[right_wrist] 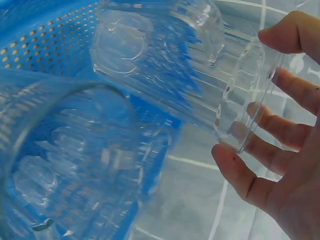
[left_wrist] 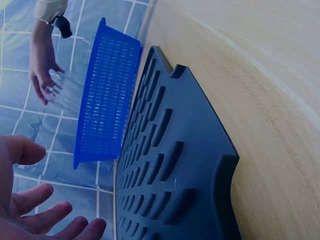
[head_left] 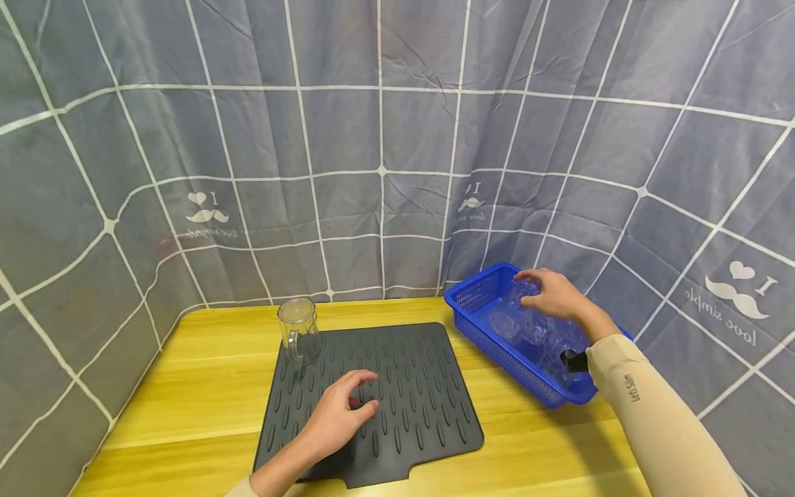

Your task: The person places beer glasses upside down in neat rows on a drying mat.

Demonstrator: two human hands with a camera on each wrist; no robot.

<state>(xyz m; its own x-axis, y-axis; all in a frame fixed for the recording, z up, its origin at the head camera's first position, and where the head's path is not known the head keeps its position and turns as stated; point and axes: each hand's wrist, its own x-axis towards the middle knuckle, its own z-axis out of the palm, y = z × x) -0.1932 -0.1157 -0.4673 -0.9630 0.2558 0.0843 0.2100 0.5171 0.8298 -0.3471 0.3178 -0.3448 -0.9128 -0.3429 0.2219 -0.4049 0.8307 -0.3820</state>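
Note:
My right hand (head_left: 557, 298) grips a clear glass mug (right_wrist: 165, 75) by its rim, over the blue plastic basket (head_left: 497, 350). In the right wrist view the mug lies tilted, base toward the basket, with thumb and fingers spread round its mouth. More clear glassware (right_wrist: 65, 165) lies inside the basket, partly overlapping. My left hand (head_left: 338, 417) hovers above the dark drying mat (head_left: 410, 386), fingers apart and holding nothing. On the mat's far left corner a clear glass mug with a handle (head_left: 299, 335) stands.
The mat and basket rest on a yellow wood-grain table (head_left: 199, 386). A grey curtain with white grid lines (head_left: 348, 138) hangs behind and at both sides. A dark strap (head_left: 574, 360) sits at the right wrist.

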